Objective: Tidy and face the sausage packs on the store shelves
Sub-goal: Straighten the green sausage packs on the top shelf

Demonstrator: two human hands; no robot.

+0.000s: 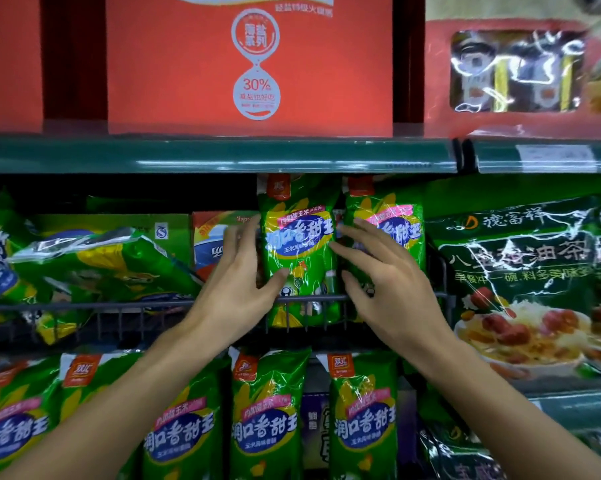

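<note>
A green sausage pack (297,244) stands upright behind the wire rail (146,304) of the middle shelf. My left hand (238,282) grips its left edge, fingers behind and thumb on the front. A second upright green pack (401,223) stands right beside it. My right hand (382,275) lies with spread, nearly straight fingers over that second pack, its index fingertip touching the first pack's right edge. To the left, several green packs (84,261) lie toppled on their sides.
A red-and-blue carton (211,244) stands behind my left hand. Large green oil-tea bags (520,271) fill the right. Red boxes (250,64) stand on the green shelf (223,155) above. A row of upright green packs (264,420) fills the shelf below.
</note>
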